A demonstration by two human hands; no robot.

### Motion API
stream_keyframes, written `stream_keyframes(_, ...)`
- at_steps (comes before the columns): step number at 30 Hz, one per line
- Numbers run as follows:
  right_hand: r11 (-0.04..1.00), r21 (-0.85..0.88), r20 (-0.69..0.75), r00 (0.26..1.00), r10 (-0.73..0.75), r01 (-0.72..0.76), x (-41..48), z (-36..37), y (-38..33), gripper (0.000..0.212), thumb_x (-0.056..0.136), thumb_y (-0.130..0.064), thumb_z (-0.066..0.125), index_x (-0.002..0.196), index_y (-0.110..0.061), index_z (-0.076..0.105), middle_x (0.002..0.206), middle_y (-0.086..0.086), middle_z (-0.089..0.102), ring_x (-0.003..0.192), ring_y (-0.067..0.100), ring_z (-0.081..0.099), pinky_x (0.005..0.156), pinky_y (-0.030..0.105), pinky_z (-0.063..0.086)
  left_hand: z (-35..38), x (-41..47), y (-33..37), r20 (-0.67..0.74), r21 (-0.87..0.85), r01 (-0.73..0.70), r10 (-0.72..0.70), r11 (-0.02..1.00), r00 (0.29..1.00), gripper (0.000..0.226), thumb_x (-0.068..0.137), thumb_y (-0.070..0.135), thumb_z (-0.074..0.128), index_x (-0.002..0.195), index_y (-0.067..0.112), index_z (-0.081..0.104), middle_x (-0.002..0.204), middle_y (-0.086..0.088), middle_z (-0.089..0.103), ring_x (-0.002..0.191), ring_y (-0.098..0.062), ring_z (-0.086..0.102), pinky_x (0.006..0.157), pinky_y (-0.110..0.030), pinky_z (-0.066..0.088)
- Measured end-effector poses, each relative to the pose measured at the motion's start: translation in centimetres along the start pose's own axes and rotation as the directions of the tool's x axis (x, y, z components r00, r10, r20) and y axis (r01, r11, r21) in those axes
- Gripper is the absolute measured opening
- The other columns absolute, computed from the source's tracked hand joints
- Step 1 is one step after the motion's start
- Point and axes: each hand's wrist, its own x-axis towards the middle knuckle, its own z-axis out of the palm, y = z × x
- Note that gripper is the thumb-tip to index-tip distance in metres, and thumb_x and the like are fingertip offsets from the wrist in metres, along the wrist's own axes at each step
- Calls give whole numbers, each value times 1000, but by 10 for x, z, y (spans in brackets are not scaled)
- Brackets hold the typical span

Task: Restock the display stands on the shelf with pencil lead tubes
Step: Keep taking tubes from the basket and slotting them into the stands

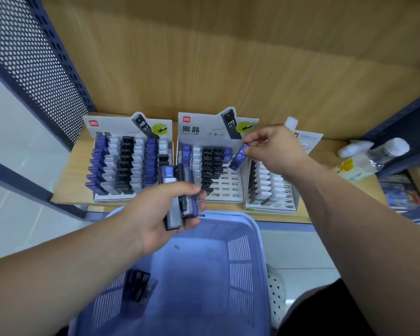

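Basket [240, 263] held few tubes [139, 286], left hand [155, 214] gripped a bundle [177, 190], right hand [274, 149] fingers [254, 138] pinched a blue tube [239, 157] over the half-empty middle stand [228, 187]; left stand [129, 124] looked full.

Bright even indoor light, soft shadows, strong wide-angle bending at edges, slight overall blur

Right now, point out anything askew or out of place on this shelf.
The right display stand sits turned at an angle, unlike the middle display stand and left display stand beside it. Nothing looks spilled or damaged.
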Motion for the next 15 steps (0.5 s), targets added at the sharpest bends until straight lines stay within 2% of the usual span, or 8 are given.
stream_keyframes(3, 955, -241, 13, 985, -174, 172, 17, 20, 3, 15, 86, -13, 75, 101, -17, 76, 85, -4, 69, 84, 15, 65, 85, 30, 53, -4, 3, 5, -6, -12, -2, 2, 1000, 1000, 15, 81, 10, 68, 95, 7, 70, 93, -8, 76, 71, -17, 72, 53, -28, 53)
stream_keyframes(5, 908, -355, 37, 974, -223, 221, 25, 29, 6, 18, 86, -14, 74, 104, -17, 77, 97, 0, 74, 94, 20, 67, 84, 28, 50, -5, 5, 8, -5, -13, -6, 6, 1000, 1000, 25, 70, 12, 70, 95, 7, 69, 93, -9, 77, 71, -17, 72, 50, -27, 53)
stream_keyframes(7, 871, -425, 72, 969, -238, 246, 30, 35, 12, 18, 86, -12, 72, 102, -17, 77, 99, 3, 75, 95, 24, 67, 82, 28, 49, -6, 8, 10, -11, -11, -8, 8, 1000, 1000, 28, 64, 14, 70, 92, 8, 69, 89, -8, 76, 70, -18, 71, 48, -25, 53)
stream_keyframes(10, 847, -466, 83, 965, -247, 257, 33, 34, 21, 18, 84, -10, 71, 100, -16, 77, 99, 8, 73, 93, 27, 66, 80, 29, 48, -9, 12, 15, -4, -17, -9, 8, 1000, 1000, 31, 64, 15, 71, 93, 8, 68, 88, -9, 75, 73, -18, 71, 49, -25, 53)
stream_keyframes(15, 864, -428, 21, 958, -286, 267, 32, 35, 32, 14, 85, -9, 72, 98, -13, 77, 94, 8, 72, 88, 28, 65, 79, 35, 52, -8, 16, 21, -2, -28, -6, 6, 1000, 1000, 30, 63, 16, 72, 92, 8, 69, 91, -9, 76, 78, -19, 73, 53, -26, 55)
